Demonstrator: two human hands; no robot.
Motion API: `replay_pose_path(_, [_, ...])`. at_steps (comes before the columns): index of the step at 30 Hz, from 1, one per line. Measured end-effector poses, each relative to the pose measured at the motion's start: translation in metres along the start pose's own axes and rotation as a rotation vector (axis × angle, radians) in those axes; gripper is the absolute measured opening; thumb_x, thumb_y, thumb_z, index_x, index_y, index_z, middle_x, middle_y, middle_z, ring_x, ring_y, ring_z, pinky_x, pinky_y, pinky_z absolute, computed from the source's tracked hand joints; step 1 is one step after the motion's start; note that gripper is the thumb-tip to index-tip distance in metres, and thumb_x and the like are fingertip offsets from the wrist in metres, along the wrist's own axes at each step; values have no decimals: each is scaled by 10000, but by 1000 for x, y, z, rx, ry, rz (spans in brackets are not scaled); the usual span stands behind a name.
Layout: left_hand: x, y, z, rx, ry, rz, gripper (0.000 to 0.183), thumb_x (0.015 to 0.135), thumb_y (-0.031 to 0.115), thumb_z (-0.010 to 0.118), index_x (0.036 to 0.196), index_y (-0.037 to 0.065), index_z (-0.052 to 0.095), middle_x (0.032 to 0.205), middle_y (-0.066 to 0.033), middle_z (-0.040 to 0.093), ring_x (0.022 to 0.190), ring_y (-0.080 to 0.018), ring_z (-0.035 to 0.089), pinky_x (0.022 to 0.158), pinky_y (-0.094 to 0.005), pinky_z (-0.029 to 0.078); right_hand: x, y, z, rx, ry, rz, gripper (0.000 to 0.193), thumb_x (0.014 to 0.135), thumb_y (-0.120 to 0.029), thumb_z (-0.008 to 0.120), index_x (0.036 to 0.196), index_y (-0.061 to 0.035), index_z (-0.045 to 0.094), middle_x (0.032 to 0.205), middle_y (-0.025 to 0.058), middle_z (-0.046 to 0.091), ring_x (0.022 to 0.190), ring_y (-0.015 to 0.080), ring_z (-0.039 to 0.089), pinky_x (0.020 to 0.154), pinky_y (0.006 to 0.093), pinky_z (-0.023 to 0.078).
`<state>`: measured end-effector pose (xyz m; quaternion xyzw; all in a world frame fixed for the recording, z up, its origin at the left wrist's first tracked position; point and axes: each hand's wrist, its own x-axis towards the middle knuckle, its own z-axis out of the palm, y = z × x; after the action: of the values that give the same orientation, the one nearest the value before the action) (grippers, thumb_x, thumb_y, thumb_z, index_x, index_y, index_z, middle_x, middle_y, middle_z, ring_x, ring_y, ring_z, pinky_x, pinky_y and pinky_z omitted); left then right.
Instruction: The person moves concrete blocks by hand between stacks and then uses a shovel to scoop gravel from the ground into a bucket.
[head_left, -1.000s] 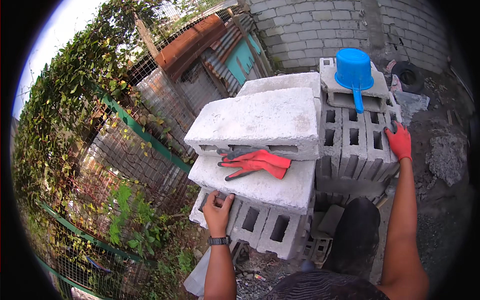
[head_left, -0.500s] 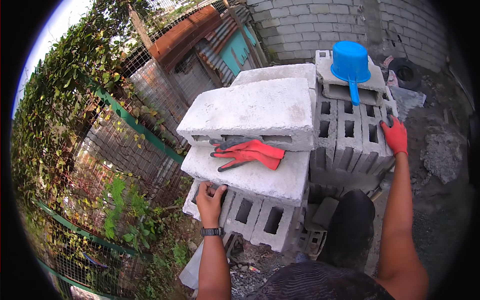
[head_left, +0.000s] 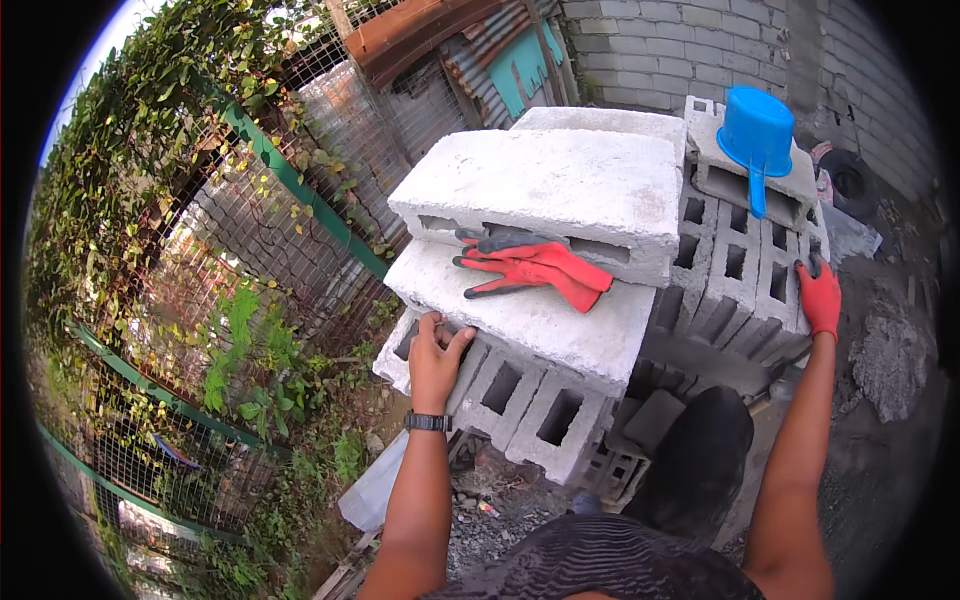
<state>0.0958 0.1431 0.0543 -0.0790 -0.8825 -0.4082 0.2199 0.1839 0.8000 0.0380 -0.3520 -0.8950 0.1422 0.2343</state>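
My bare left hand (head_left: 438, 365), with a dark watch on the wrist, grips the edge of a hollow concrete block (head_left: 400, 360) at the lower left of the near stack. Its fingers bend into a hole and the thumb rests beside it. A red and black glove reaches over my right hand (head_left: 820, 297), whose fingers hook on the side of the upright concrete blocks (head_left: 775, 265) on the right. Between the hands, a second red glove (head_left: 540, 272) lies on a flat-laid block (head_left: 590, 335), against the block above.
An upturned blue dipper (head_left: 752, 130) sits on a block of the right stack. Green-framed wire fencing (head_left: 290, 175) with vines runs along the left. Behind stands a grey block wall (head_left: 670, 45). A tire (head_left: 842, 178) lies at the back right, and gravel (head_left: 475, 525) covers ground below.
The view has shifted, so the stacks appear a little higher and further right. Both hands stay on the same blocks, and the loose glove and dipper have not moved on them.
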Motion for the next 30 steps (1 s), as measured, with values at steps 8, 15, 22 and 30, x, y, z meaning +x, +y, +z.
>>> replay_pose_path(8, [3,-1,-1,46,-43,-15,426,855,237,830,1065,-12,555,622,-107,567,568,-277,554,572,-413,416,4,-4,3,4,-12,39,697,941,-546,611,1465,-90,552,1495,168,551,1410,401,459,1177,461,344])
replay_pose_path(15, [5,3,-2,53,-51,-11,413,868,240,817,1036,-15,538,614,-122,546,559,-313,519,577,-436,403,5,0,5,-32,15,16,687,936,-557,612,1454,-107,571,1464,190,571,1382,399,487,1147,462,379])
replay_pose_path(22, [5,3,-2,104,-68,2,405,882,259,802,1024,-12,537,609,-124,542,576,-337,525,600,-453,408,4,0,4,-5,12,27,684,925,-571,622,1439,-120,589,1461,185,575,1381,389,491,1145,464,385])
replay_pose_path(30, [-2,12,1,-19,18,-53,455,855,246,840,1105,-26,575,592,-89,582,533,-192,529,550,-369,402,5,7,4,-7,21,11,672,927,-575,620,1427,-125,600,1473,142,580,1404,403,468,1160,464,372])
